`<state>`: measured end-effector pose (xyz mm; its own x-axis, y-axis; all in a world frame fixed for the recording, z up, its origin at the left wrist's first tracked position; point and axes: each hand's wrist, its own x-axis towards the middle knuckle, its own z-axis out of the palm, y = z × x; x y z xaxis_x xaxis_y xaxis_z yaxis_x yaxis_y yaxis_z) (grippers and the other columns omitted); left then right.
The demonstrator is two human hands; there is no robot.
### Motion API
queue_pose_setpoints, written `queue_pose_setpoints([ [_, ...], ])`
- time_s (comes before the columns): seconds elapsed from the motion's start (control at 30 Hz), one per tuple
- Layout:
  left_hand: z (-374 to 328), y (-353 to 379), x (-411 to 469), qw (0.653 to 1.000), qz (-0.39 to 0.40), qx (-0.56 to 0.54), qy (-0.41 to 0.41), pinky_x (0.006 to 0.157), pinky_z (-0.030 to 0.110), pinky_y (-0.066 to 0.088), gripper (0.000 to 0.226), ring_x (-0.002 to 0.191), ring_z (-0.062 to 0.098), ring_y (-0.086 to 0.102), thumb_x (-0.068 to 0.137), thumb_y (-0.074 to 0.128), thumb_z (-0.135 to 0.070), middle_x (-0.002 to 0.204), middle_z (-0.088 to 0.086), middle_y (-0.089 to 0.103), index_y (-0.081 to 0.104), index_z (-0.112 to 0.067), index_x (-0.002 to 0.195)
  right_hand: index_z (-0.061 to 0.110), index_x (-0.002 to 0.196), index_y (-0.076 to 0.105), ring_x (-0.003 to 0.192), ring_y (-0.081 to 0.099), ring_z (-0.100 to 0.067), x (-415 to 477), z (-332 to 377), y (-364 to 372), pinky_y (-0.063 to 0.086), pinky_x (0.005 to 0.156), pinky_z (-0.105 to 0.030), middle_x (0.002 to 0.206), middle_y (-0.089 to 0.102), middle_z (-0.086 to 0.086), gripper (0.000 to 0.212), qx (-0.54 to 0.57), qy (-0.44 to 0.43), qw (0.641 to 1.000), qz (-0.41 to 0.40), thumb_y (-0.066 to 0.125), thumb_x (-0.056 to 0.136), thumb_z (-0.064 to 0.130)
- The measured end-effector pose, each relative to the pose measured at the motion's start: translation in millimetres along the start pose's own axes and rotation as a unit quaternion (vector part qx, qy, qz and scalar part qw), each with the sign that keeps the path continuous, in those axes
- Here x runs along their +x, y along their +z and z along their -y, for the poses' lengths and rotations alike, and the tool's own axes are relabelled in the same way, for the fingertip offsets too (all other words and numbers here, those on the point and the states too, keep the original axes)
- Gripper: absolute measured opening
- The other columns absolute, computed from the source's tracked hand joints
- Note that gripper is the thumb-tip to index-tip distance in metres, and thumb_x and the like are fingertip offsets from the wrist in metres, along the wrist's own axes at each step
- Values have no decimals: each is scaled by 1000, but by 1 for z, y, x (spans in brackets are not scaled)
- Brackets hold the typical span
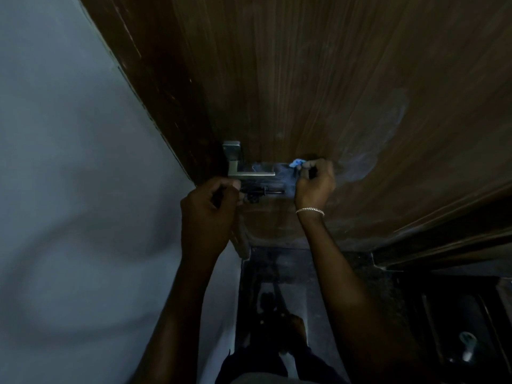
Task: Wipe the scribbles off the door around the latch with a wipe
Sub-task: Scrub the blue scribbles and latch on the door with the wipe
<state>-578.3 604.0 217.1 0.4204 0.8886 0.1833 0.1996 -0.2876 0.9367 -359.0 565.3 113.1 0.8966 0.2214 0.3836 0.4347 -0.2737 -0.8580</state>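
Dim light throughout; pale blue-grey painted wall [69, 162] fills the left, dark brown wood-grain door [318, 79] runs from centre to right. We note our left hand [206, 214] curled closed at the door's edge just below the brushed-metal lever handle [243, 169], beside the small black sliding latch [260, 192]; whether it grips the latch knob or only braces there, we cannot tell. Further right, our right hand [314, 181], thin silver chain bracelet [309, 211] at the wrist, is closed, pinching a crumpled light-blue wipe [297, 162] against the door just right of the handle's tip.

Handling, as we judge it: wipe is light, soft, limp, probably damp; bunched into a wad under the fingertips it should take pressure better than spread flat.

Hard to read: most of the wipe hides behind the fingers. Pale hazy smears [368, 151] spread right of the hand; scribble, residue or wet sheen, we cannot say. Floor below is too dark to make out.
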Motion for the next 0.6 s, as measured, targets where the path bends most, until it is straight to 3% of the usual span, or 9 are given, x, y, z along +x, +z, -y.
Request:
queue_pose_setpoints([
  [0.07,-1,0,0,1000,2,4,-1,76,31,63,14,81,7,75,99,64,-21,85,-11,77,74,-31,97,4,79,61,79,58,-17,-7,1,4,47,74,-23,89,60,-11,13,-16,-17,999,27,64,82,-8],
  [0.13,-1,-1,1,1000,-2,3,2,75,31,63,14,81,7,75,99,63,-21,85,-11,77,75,-30,97,-1,79,62,79,61,-23,-11,-9,0,51,74,-30,89,62,-15,11,-28,6,999,45,63,83,-11],
  [0.23,-2,-3,1,1000,-5,-3,6,74,30,63,12,81,7,75,98,63,-25,85,-11,77,75,-28,98,-4,79,63,79,63,-28,-5,-15,-8,54,77,-39,86,64,-18,9,-4,53,998,15,63,79,-14],
  [0.4,0,-1,0,1000,1,11,6,75,31,63,13,81,6,75,98,63,-29,84,-12,77,75,-27,99,8,75,59,75,51,-7,-8,14,13,43,72,-16,85,57,-7,19,9,-24,999,30,62,80,-10],
  [0.5,0,-4,2,1000,-6,6,1,75,29,62,13,81,6,75,98,63,-25,85,-11,77,76,-26,100,1,77,60,77,52,-13,-15,2,12,48,73,-26,87,58,-13,15,-9,-6,998,65,61,80,-13],
  [0.6,2,-6,2,1000,-11,10,6,74,25,62,12,80,4,75,99,63,-23,85,-12,77,76,-26,100,-1,77,62,77,59,-24,-14,-6,6,53,74,-40,86,62,-17,14,9,45,998,50,64,79,-14],
])
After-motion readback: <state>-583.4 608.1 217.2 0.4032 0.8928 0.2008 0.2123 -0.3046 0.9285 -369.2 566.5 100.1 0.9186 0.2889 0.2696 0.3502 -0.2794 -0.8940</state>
